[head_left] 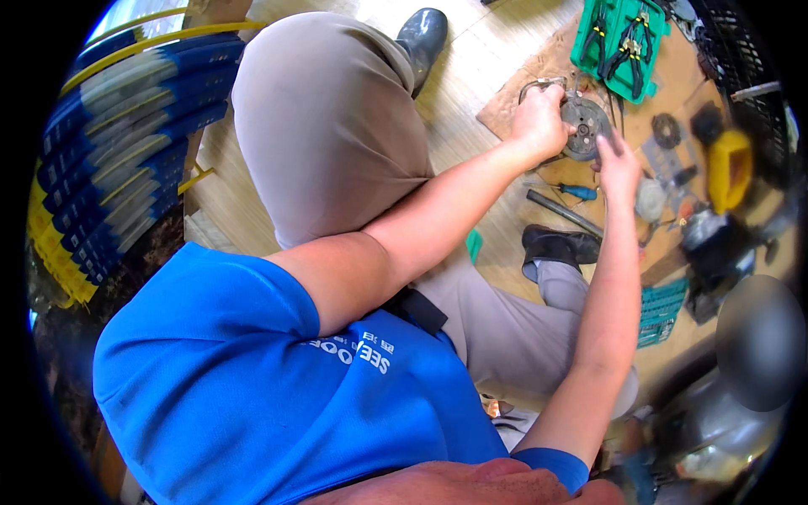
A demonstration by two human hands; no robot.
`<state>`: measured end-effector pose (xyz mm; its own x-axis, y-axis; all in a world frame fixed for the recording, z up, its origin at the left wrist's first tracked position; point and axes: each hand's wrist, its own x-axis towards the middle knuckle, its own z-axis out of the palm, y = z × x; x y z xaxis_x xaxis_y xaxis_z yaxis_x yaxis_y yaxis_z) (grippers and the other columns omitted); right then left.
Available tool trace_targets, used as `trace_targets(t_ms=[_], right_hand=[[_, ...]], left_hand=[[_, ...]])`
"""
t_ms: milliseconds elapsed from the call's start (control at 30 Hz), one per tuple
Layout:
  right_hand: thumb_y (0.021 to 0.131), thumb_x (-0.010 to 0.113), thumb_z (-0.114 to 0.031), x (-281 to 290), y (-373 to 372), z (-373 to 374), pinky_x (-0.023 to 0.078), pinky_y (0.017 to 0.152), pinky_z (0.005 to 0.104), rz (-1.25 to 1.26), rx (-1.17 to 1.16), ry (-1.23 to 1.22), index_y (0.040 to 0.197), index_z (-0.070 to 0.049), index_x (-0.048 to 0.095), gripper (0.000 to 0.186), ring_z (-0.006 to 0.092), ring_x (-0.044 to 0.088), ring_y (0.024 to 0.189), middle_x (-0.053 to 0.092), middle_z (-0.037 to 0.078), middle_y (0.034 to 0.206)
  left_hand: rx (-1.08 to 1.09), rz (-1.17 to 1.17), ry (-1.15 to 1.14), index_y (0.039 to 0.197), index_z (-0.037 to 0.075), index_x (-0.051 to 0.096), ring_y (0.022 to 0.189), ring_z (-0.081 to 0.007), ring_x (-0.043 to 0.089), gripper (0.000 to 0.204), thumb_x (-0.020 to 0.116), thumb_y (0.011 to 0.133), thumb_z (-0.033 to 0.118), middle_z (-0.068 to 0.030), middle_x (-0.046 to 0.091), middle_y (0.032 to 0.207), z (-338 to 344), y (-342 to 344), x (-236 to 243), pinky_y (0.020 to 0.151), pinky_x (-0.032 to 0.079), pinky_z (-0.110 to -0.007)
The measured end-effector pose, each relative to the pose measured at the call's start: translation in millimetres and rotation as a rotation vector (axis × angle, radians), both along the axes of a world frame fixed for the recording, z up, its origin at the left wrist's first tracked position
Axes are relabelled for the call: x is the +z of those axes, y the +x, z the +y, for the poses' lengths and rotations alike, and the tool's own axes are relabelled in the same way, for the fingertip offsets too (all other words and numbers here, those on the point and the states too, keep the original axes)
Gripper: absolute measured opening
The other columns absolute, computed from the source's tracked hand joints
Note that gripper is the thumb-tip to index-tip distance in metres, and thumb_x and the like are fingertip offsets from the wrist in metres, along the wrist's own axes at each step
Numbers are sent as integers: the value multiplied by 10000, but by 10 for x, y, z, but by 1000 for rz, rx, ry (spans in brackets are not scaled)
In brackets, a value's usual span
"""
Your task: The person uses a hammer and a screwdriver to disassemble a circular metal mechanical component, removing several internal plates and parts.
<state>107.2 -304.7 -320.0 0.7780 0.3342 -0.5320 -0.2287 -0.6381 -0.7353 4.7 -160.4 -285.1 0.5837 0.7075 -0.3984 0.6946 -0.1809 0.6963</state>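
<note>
A round, dark grey metal disc with holes and a centre hub (pixel 583 129) is held over the brown board. My left hand (pixel 541 124) is closed at its left side, the thumb against the rim. Beside those fingers a thin curved metal piece (pixel 539 84) sticks out; what it joins is hidden. At the disc's lower right rim is my right hand (pixel 619 167), its thumb and fingers closed on the edge and slightly blurred. Just below the disc lies a blue-handled screwdriver (pixel 577 192), with a dark tube (pixel 562 211) nearby.
An open green case of pliers (pixel 621 46) stands beyond the disc on the brown board (pixel 523 84). To the right are a ring-shaped part (pixel 666 131), a yellow object (pixel 730 171) and scattered dark parts. A green basket (pixel 663 311) sits lower right; stacked blue bins (pixel 143 135) stand left.
</note>
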Motion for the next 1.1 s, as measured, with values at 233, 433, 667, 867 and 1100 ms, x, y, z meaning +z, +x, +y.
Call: trace_targets(t_ms=[233,433,667,867,1100], right_hand=[[845,719,-192,109,49,57,514,512,269,106,-22,-21,1284,-23,567,494,108,585,656,667,68,920],[858,707,-223,235,164,127,514,508,268,251,3,-80,1295,-5,546,515,107,560,610,653,61,879],[868,695,-270,225,169,170,514,505,270,273,-25,-123,1260,-12,578,483,112,547,583,639,50,814],[854,709,-307,302,148,264,522,501,276,359,-64,-126,1234,-14,595,493,123,569,598,647,58,839],[854,710,-314,182,112,218,522,478,276,200,-25,-145,1216,-24,614,473,130,596,604,662,57,868]], left_hand=[[-68,19,-197,1170,90,643,993,-280,653,602,861,622,209,-159,672,1081,107,25,-145,871,510,-357],[-93,49,-267,1184,89,649,972,-240,666,617,863,624,236,-128,688,1069,187,32,-220,857,514,-328],[-112,60,-260,1175,84,653,970,-242,670,599,854,633,242,-134,687,1067,201,54,-84,853,516,-329],[-114,40,-221,1173,82,652,979,-266,665,579,839,649,243,-148,682,1063,177,33,-86,858,515,-346],[-156,61,-196,1157,82,659,978,-291,658,556,825,656,256,-163,679,1043,183,44,-18,858,513,-365]])
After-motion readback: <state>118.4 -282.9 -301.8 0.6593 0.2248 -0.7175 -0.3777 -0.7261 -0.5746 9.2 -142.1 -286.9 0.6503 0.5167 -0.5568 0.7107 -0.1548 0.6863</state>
